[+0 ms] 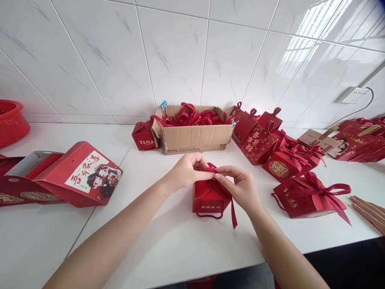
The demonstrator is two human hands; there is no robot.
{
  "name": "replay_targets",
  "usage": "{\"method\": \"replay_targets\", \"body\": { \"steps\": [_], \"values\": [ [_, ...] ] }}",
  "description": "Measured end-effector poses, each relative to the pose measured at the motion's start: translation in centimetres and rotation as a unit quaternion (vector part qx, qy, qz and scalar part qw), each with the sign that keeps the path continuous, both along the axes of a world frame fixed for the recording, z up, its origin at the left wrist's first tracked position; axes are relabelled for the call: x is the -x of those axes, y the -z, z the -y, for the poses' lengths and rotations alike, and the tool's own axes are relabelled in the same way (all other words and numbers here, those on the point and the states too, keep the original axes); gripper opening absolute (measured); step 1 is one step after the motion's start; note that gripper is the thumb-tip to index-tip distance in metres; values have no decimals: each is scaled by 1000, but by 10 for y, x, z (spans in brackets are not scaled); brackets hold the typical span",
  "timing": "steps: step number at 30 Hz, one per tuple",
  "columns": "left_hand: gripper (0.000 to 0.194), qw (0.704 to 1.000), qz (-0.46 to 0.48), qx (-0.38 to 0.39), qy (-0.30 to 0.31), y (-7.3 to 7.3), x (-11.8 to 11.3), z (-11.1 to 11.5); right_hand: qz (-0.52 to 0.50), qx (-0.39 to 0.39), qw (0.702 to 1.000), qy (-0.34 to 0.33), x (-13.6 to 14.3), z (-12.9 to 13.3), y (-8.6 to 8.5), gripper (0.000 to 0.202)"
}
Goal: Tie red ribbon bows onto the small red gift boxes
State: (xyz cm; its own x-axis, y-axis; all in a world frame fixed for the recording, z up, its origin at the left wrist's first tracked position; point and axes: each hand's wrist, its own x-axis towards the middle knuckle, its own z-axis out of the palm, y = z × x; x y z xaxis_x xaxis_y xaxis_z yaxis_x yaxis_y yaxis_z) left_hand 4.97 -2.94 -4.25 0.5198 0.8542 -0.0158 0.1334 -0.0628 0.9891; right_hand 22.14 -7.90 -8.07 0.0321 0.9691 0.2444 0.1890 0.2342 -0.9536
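A red gift box with a rope handle stands upright in front of me. Both hands meet at its top. My left hand pinches a red ribbon at the flaps, thumb and fingers closed. From the other side, my right hand grips the same ribbon between thumb and forefinger. A loose ribbon end hangs down the box's right side. The knot or loop itself is mostly covered by my fingertips.
Behind stands a cardboard box full of red ribbons. Larger boxes lie at left, near a red basin. Several finished-looking boxes and a bow-tied box sit at right. Another person's hand rests at the far right.
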Motion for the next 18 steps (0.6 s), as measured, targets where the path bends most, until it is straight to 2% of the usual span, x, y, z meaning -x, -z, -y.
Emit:
{"method": "replay_targets", "body": {
  "steps": [4, 8, 11, 14, 18],
  "values": [
    [22, 1000, 8, 5, 4, -1, 0, 1, 46, 8, 999, -14, -2, 1, -3, 21],
    [22, 1000, 2, -11, 10, -1, 0, 1, 96, -39, 995, 3, -2, 2, -1, 13],
    [19, 999, -11, -34, 17, 1, 1, 0, 133, -52, 990, 12, -2, 2, 1, 14],
    [18, 997, -21, -70, 30, 4, 1, -1, 130, -9, 991, -6, -4, 2, 2, 14],
    [17, 993, -33, -108, 20, 6, -2, -1, 42, 80, 995, -53, -7, 0, 0, 17]
  ]
}}
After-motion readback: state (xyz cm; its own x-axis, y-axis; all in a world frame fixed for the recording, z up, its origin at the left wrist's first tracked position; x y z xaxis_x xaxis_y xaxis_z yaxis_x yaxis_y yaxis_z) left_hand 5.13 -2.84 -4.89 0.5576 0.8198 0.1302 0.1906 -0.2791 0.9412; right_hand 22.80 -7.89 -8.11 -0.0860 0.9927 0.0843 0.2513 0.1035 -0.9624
